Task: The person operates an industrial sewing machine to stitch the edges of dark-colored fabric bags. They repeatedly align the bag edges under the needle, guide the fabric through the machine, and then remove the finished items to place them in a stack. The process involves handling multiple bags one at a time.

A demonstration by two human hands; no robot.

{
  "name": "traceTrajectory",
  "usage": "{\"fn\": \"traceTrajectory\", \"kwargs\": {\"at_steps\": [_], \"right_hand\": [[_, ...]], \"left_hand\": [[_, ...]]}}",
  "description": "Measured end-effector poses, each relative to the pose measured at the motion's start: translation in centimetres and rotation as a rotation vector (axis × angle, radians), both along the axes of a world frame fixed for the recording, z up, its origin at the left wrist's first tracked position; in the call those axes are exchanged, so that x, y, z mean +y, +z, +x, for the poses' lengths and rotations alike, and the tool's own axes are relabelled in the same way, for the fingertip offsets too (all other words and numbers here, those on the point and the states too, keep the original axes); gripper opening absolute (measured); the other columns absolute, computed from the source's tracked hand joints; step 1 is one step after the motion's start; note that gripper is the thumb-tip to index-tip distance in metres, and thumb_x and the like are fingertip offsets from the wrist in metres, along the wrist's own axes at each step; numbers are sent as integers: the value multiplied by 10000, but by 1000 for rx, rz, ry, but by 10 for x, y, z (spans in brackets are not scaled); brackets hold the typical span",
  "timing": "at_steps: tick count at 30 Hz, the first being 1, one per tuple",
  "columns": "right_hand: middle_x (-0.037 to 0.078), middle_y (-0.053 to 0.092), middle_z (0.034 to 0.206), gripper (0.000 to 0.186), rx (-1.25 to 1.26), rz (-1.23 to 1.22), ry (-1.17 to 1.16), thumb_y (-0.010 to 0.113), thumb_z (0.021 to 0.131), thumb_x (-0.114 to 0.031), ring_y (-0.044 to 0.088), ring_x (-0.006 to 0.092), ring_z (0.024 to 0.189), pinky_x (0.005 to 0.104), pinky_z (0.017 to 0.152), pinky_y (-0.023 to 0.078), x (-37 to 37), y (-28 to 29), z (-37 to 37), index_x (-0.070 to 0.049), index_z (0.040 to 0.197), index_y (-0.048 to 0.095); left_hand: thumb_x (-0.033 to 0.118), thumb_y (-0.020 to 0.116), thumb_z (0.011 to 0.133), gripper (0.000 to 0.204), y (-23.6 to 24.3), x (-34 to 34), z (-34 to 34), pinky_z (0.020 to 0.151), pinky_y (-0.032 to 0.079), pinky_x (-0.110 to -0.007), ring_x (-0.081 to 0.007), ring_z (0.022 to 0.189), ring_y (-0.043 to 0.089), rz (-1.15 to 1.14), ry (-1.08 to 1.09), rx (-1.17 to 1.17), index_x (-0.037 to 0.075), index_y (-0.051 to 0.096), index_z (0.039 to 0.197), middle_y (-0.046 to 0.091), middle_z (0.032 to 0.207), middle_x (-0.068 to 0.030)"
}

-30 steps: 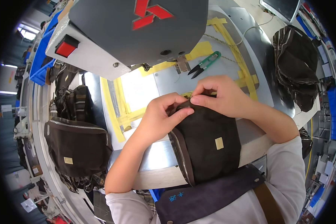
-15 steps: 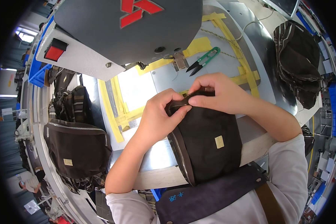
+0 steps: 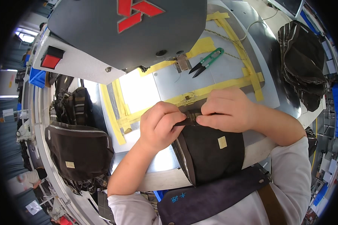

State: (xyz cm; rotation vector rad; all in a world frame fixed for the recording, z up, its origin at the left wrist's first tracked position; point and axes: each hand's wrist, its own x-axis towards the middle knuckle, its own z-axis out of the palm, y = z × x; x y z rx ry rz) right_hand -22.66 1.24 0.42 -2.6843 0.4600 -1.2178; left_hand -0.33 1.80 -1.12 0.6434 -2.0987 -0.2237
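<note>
A dark brown bag (image 3: 210, 152) with a small tan label and a zipper down its left side lies on the metal machine table (image 3: 229, 71) in front of me. My left hand (image 3: 159, 125) and my right hand (image 3: 225, 110) both pinch the bag's top edge, fingertips almost meeting over a strap end. The grey head of a sewing machine (image 3: 127, 33) hangs above the table, beyond my hands.
Green thread snips (image 3: 206, 62) lie on the table past my hands, beside yellow tape strips (image 3: 218, 88). A stack of similar dark bags (image 3: 77, 150) sits at the left and another pile (image 3: 304, 67) at the far right. A person crouches at lower left.
My hands and the bag's top edge have stayed nearly in place. The view has shifted slightly, with the machine head and snips sliding a little up in the picture.
</note>
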Motion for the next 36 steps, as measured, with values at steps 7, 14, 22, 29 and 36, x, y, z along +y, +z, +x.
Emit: {"fn": "traceTrajectory", "kwargs": {"at_steps": [7, 14, 22, 29, 36], "right_hand": [[-3, 525, 786, 194, 0, -156, 6, 687, 665, -102, 525, 150, 665, 259, 481, 452, 2, 3, 1, -75, 837, 601], [21, 530, 742, 202, -30, -133, 29, 720, 687, -50, 518, 158, 574, 258, 444, 389, -1, -1, -1, -60, 878, 655], [38, 595, 862, 326, -93, 970, -197, 753, 770, -133, 575, 147, 740, 277, 676, 465, -5, -2, 1, -37, 1054, 625], [89, 654, 1088, 467, 61, 1420, -197, 683, 866, -233, 597, 161, 1014, 300, 894, 468, 36, 8, -30, 28, 1232, 558], [78, 655, 1080, 355, -385, 1783, -313, 588, 938, -195, 622, 139, 961, 276, 865, 483, 68, 7, -51, 47, 1197, 575]], "left_hand": [[31, 780, 511, 384, -3, 1, 0, 471, 428, -284, -193, 603, 557, -53, 3, 28, 76, 606, 850, 548, 779, -50], [23, 776, 541, 374, 1, 2, -6, 475, 432, -287, -183, 594, 535, 2, 67, -35, 71, 671, 896, 513, 759, -44], [15, 756, 719, 166, 1, -6, -4, 586, 422, -269, -139, 662, 498, 701, 84, 41, 4, 634, 831, 487, 760, -45], [29, 728, 791, 127, -1, -9, 2, 635, 378, -237, -94, 680, 433, 902, 26, 153, -7, 615, 838, 482, 770, -12], [-9, 668, 843, 190, 6, -2, -8, 739, 422, -212, -52, 783, 507, 1228, -201, 480, 27, 607, 1020, 576, 917, 24]]}}
